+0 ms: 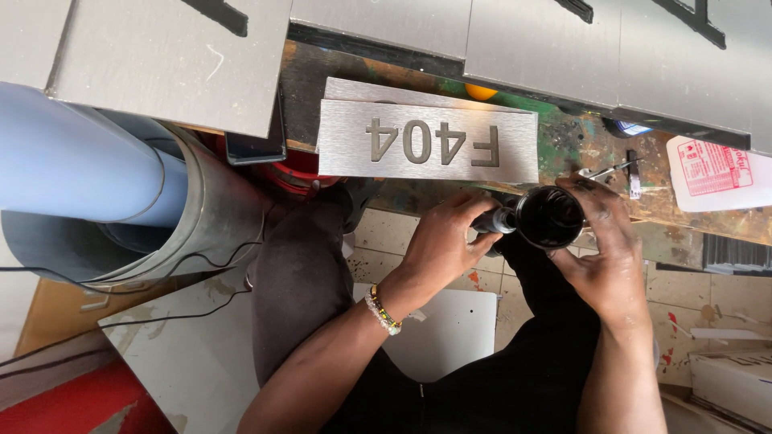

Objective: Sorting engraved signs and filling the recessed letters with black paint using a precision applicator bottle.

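Gripping a round black open-topped tin [550, 217], my right hand [605, 255] cups its side; my left hand [441, 241] clamps a short black tool handle [490, 222] at its rim. Both sit over my lap, before a paint-stained wooden workbench [587, 153] carrying a brushed-metal sign plate [428, 141]. Tiled floor [675, 289] lies below.

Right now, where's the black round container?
In the head view, right of centre: the black round container is held by the right hand, with the left hand at its left edge, just below the brushed metal sign plate.
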